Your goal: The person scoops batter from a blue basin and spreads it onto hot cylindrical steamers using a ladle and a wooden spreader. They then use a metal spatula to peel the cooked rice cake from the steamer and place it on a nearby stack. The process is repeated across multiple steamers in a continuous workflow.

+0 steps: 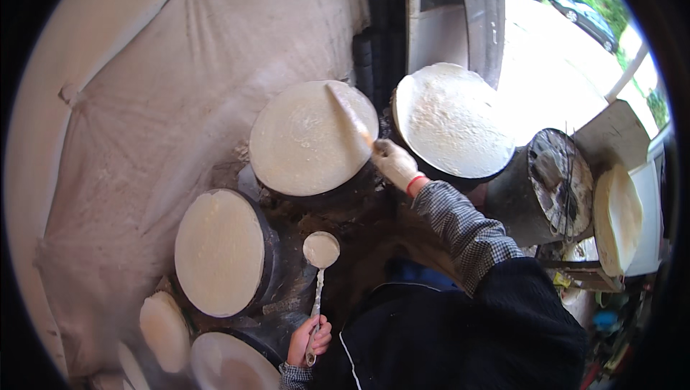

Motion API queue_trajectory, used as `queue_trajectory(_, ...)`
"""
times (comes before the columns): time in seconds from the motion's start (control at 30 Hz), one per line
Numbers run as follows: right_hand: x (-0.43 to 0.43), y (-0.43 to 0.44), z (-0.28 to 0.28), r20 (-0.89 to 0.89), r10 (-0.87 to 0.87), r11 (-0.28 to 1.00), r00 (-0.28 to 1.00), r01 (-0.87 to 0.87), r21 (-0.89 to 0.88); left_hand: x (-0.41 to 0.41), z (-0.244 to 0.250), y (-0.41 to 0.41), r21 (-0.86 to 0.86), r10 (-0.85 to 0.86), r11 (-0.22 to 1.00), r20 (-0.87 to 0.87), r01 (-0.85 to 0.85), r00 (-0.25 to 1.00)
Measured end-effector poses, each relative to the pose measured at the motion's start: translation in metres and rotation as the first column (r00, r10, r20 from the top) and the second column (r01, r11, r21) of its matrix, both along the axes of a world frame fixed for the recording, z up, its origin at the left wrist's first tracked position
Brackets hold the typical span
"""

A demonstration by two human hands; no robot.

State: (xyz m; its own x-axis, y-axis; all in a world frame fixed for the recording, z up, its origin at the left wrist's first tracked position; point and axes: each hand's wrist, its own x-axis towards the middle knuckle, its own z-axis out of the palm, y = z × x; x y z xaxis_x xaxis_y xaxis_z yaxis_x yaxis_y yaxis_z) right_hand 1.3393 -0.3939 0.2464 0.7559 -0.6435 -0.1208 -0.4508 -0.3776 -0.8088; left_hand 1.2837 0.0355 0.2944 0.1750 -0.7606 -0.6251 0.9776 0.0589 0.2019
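Observation:
My right hand point(397, 162), in a knitted glove with a red cuff edge, grips a long flat wooden spreader point(350, 112). Its blade lies over the batter round point(296, 142) on the middle griddle. My bare left hand point(311, 339) holds the handle of a ladle point(321, 250); the ladle's bowl is full of pale batter and hangs in front of the middle griddle. Right of my gloved hand, a bubbly flatbread with a lifted edge point(453, 120) covers another round griddle. A smooth pale round point(220, 252) covers the griddle at the left.
Another griddle with a translucent round point(232, 363) is at the bottom left, beside pale flatbreads point(164, 331). A stained sheet point(161, 110) hangs behind. At the right stand a metal drum point(560, 182) with tongs on top and a stack of flatbreads point(617, 220). Parked cars point(582, 18) show outside.

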Motion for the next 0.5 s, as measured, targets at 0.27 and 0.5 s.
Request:
queue_trajectory(0.27,-0.098,0.156,0.054,0.126,0.742,0.628,0.658,-0.749,0.209,0.002,-0.009,-0.035,-0.038,-0.006,0.999,-0.075,0.003,0.997)
queue_trajectory(0.5,-0.133,0.128,0.091,0.102,0.824,0.511,0.557,-0.809,0.290,0.007,-0.007,-0.089,-0.035,-0.107,0.994,-0.173,0.102,0.979)
